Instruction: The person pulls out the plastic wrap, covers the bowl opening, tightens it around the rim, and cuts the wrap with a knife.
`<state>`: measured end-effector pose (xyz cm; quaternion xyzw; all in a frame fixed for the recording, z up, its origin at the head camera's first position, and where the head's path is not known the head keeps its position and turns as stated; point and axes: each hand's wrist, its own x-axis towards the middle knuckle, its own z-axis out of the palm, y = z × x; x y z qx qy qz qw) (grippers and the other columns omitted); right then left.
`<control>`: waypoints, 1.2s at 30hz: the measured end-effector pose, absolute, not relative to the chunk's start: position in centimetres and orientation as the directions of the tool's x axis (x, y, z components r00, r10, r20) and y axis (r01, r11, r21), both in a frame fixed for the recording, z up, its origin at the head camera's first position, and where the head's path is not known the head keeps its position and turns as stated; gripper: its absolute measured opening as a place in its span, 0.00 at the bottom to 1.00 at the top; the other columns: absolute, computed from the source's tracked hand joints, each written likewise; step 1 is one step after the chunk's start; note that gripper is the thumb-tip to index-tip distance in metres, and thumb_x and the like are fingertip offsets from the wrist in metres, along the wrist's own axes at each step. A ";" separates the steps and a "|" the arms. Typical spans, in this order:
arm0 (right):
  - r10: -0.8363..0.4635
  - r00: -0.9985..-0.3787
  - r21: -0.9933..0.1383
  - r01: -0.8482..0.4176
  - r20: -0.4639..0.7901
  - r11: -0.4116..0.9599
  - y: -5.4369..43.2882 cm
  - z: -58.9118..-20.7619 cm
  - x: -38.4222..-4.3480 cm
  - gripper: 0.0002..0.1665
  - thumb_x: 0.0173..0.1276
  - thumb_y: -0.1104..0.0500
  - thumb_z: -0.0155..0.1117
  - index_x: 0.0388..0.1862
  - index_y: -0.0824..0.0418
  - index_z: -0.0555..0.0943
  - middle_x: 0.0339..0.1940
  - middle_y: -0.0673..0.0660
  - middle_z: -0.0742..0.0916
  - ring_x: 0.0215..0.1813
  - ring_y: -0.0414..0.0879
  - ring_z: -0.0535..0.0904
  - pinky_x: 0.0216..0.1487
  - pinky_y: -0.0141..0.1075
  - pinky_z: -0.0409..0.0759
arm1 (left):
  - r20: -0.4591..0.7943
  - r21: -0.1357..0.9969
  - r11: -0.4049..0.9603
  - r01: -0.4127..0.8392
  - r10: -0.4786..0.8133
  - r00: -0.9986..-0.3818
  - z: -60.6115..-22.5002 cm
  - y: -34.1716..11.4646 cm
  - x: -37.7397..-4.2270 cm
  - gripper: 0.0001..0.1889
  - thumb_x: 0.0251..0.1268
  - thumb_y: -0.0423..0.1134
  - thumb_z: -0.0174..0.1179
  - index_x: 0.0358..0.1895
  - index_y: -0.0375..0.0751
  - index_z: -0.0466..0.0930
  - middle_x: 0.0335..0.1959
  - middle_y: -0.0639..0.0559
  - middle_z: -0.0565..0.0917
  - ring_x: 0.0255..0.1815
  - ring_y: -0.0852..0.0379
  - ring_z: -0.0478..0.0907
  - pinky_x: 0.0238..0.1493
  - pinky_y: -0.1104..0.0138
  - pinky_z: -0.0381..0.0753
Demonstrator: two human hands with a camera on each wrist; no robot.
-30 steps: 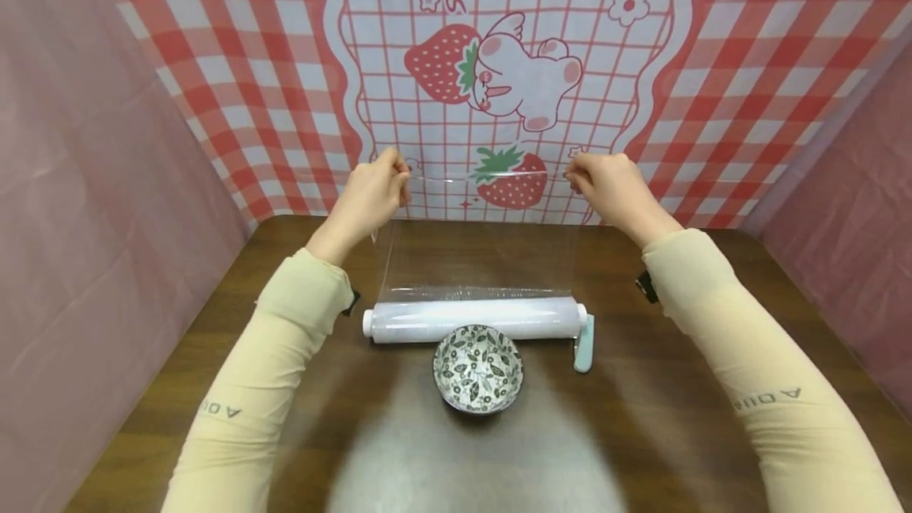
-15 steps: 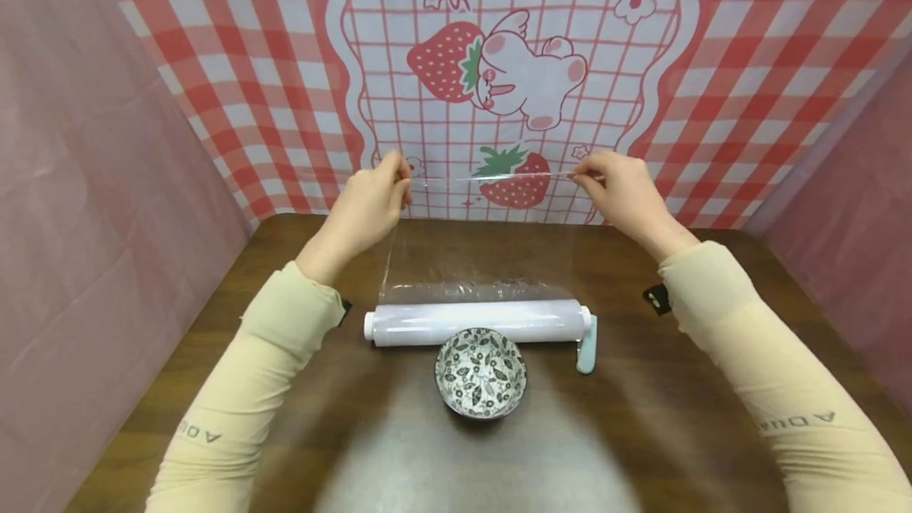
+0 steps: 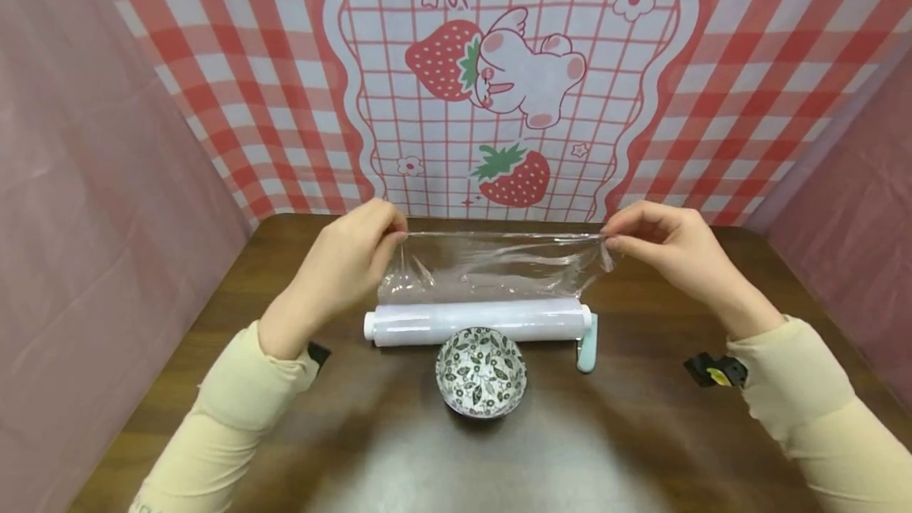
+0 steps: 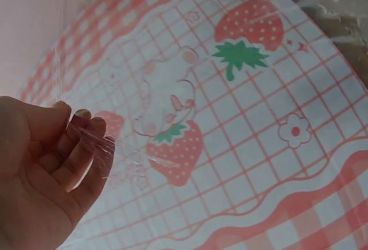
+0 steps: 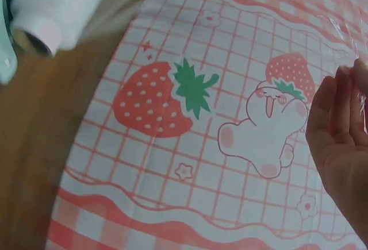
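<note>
A clear sheet of plastic wrap [image 3: 492, 256] runs from the white roll of plastic wrap [image 3: 477, 321] to both hands in the head view. My left hand [image 3: 349, 256] pinches the sheet's left corner between thumb and fingers. At the other corner my right hand [image 3: 666, 248] pinches it the same way, and a small loose bit hangs below those fingertips. The far edge between the hands is stretched straight, with wrinkles below it. Just on the near side of the roll stands a bowl [image 3: 480, 373] with a dark leaf pattern, upright, with nothing in it.
A pale green folding-type handle [image 3: 587, 345] lies at the roll's right end; its full shape is partly hidden. The wooden table [image 3: 641, 434] ends at a red-and-white checked cloth [image 3: 278, 77] with strawberries. Pink curtains [image 3: 107, 180] hang at both sides.
Both hands have come down and nearer to the roll, drawing the sheet's far edge lower. They are also farther apart. The roll and bowl have stayed in place.
</note>
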<state>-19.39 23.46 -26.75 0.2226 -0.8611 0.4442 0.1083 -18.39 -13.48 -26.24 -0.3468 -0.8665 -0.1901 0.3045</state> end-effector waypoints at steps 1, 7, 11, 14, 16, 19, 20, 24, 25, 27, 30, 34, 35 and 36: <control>-0.302 -0.874 -0.726 -0.485 0.381 0.488 23.6 -27.0 -19.0 0.06 0.58 0.65 0.63 0.36 0.62 0.81 0.34 0.46 0.83 0.31 0.38 0.79 0.29 0.27 0.76 | 0.675 0.102 0.675 0.730 0.492 -0.549 -26.5 -13.5 -17.9 0.02 0.60 0.32 0.55 0.33 0.38 0.72 0.27 0.50 0.74 0.27 0.57 0.70 0.31 0.64 0.72; -0.389 -0.833 -0.796 -0.521 0.394 0.309 24.4 -28.7 -16.7 0.08 0.57 0.74 0.60 0.34 0.66 0.80 0.35 0.53 0.83 0.32 0.39 0.79 0.30 0.28 0.77 | 0.706 0.058 0.633 0.772 0.521 -0.480 -27.6 -13.7 -15.4 0.02 0.58 0.30 0.56 0.32 0.38 0.73 0.28 0.52 0.75 0.28 0.57 0.71 0.32 0.64 0.73; -0.407 -0.810 -0.831 -0.525 0.422 0.183 24.7 -29.4 -15.4 0.10 0.55 0.78 0.57 0.34 0.69 0.80 0.35 0.56 0.83 0.35 0.42 0.79 0.32 0.28 0.77 | 0.688 0.059 0.630 0.774 0.536 -0.489 -28.3 -13.8 -14.0 0.01 0.60 0.32 0.55 0.31 0.40 0.73 0.28 0.54 0.76 0.29 0.57 0.72 0.33 0.64 0.73; -0.429 -0.791 -0.838 -0.531 0.436 0.129 24.5 -29.8 -14.8 0.12 0.55 0.80 0.55 0.34 0.69 0.80 0.37 0.57 0.83 0.38 0.43 0.79 0.33 0.29 0.77 | 0.682 0.062 0.622 0.781 0.544 -0.488 -28.9 -14.1 -13.1 0.02 0.62 0.33 0.53 0.32 0.39 0.73 0.28 0.54 0.76 0.28 0.57 0.72 0.33 0.65 0.72; -0.441 -0.779 -0.836 -0.538 0.446 0.104 24.4 -30.1 -14.3 0.14 0.55 0.81 0.54 0.33 0.68 0.79 0.38 0.56 0.83 0.40 0.43 0.79 0.34 0.29 0.77 | 0.684 0.054 0.613 0.788 0.552 -0.476 -29.3 -14.2 -12.5 0.04 0.64 0.34 0.51 0.32 0.39 0.73 0.28 0.54 0.75 0.29 0.57 0.72 0.33 0.65 0.72; -0.450 -0.748 -0.829 -0.558 0.487 0.030 24.3 -30.8 -13.8 0.16 0.54 0.84 0.52 0.32 0.67 0.78 0.39 0.59 0.83 0.44 0.45 0.79 0.37 0.29 0.77 | 0.684 0.039 0.602 0.798 0.566 -0.460 -29.9 -14.2 -11.8 0.07 0.67 0.37 0.48 0.32 0.40 0.73 0.28 0.55 0.75 0.29 0.58 0.72 0.34 0.65 0.72; -0.447 -0.741 -0.828 -0.560 0.501 0.000 24.3 -31.0 -13.6 0.17 0.53 0.84 0.51 0.32 0.68 0.78 0.39 0.60 0.83 0.45 0.46 0.79 0.38 0.29 0.76 | 0.685 0.034 0.597 0.801 0.570 -0.454 -30.0 -14.1 -11.6 0.09 0.68 0.38 0.46 0.32 0.40 0.73 0.28 0.55 0.75 0.29 0.58 0.72 0.34 0.65 0.72; -0.457 -0.696 -0.810 -0.577 0.554 -0.104 24.1 -31.8 -13.1 0.18 0.52 0.86 0.47 0.33 0.70 0.76 0.42 0.63 0.83 0.50 0.48 0.78 0.41 0.30 0.76 | 0.695 0.020 0.581 0.814 0.577 -0.429 -30.6 -13.8 -10.9 0.12 0.70 0.40 0.43 0.31 0.40 0.73 0.28 0.55 0.74 0.29 0.58 0.72 0.34 0.66 0.71; -0.462 -0.688 -0.806 -0.581 0.560 -0.112 24.1 -31.9 -13.0 0.18 0.52 0.87 0.47 0.32 0.70 0.76 0.43 0.64 0.83 0.51 0.49 0.78 0.42 0.30 0.76 | 0.698 0.020 0.575 0.818 0.578 -0.423 -30.7 -13.8 -10.7 0.11 0.70 0.39 0.44 0.31 0.41 0.73 0.28 0.55 0.75 0.30 0.58 0.72 0.34 0.67 0.71; -0.477 -0.670 -0.796 -0.596 0.568 -0.110 23.9 -32.2 -12.8 0.18 0.52 0.86 0.46 0.32 0.69 0.74 0.45 0.64 0.82 0.55 0.50 0.77 0.44 0.30 0.75 | 0.697 0.031 0.560 0.828 0.582 -0.420 -31.0 -13.7 -10.4 0.09 0.69 0.38 0.46 0.31 0.41 0.73 0.29 0.56 0.75 0.31 0.59 0.73 0.34 0.67 0.71; -0.495 -0.654 -0.786 -0.610 0.572 -0.102 23.8 -32.5 -12.4 0.18 0.52 0.86 0.46 0.31 0.67 0.73 0.49 0.67 0.80 0.59 0.51 0.73 0.49 0.30 0.73 | 0.684 0.077 0.534 0.842 0.586 -0.434 -31.6 -13.7 -9.8 0.07 0.67 0.38 0.48 0.32 0.43 0.73 0.30 0.58 0.75 0.32 0.61 0.73 0.36 0.68 0.72; -0.512 -0.635 -0.775 -0.624 0.578 -0.099 23.8 -33.2 -12.0 0.17 0.52 0.85 0.47 0.32 0.67 0.72 0.51 0.69 0.78 0.61 0.52 0.71 0.53 0.30 0.72 | 0.659 0.131 0.514 0.848 0.594 -0.462 -32.5 -13.8 -9.1 0.07 0.68 0.39 0.47 0.32 0.44 0.73 0.31 0.60 0.75 0.34 0.63 0.73 0.38 0.70 0.72; -0.513 -0.633 -0.771 -0.630 0.580 -0.094 23.8 -33.4 -11.9 0.17 0.52 0.85 0.47 0.31 0.67 0.72 0.51 0.68 0.78 0.60 0.52 0.72 0.52 0.30 0.72 | 0.657 0.132 0.513 0.848 0.596 -0.462 -32.7 -13.8 -9.0 0.07 0.68 0.39 0.47 0.32 0.45 0.73 0.31 0.60 0.75 0.34 0.63 0.73 0.38 0.70 0.72; -0.514 -0.635 -0.770 -0.632 0.577 -0.084 23.8 -33.6 -11.8 0.17 0.52 0.85 0.48 0.31 0.67 0.72 0.51 0.67 0.79 0.59 0.51 0.72 0.51 0.29 0.72 | 0.652 0.134 0.513 0.848 0.599 -0.465 -32.8 -13.8 -8.8 0.07 0.68 0.39 0.47 0.32 0.45 0.72 0.32 0.60 0.75 0.34 0.63 0.73 0.39 0.70 0.72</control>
